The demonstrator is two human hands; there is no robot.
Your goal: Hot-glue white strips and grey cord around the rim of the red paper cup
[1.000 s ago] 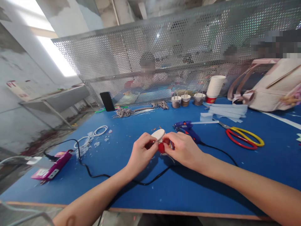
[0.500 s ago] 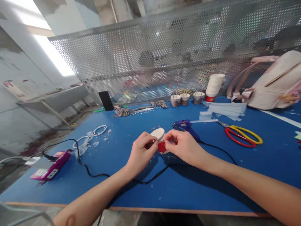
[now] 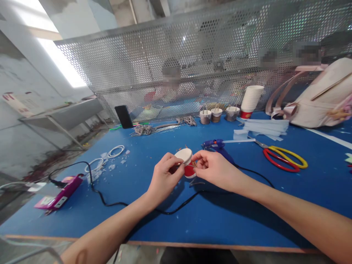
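Just above the blue surface, a red paper cup with a white base is held tipped on its side between both hands. It is grasped by the left hand, and its red side is pinched by the fingers of the right hand. A blue glue gun is seen lying just behind.

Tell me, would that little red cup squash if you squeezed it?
Probably: the cup looks like thin paper, like the stack behind. It seems light, since the left hand and right hand hold it by fingertips. Being round, it might roll on its side.
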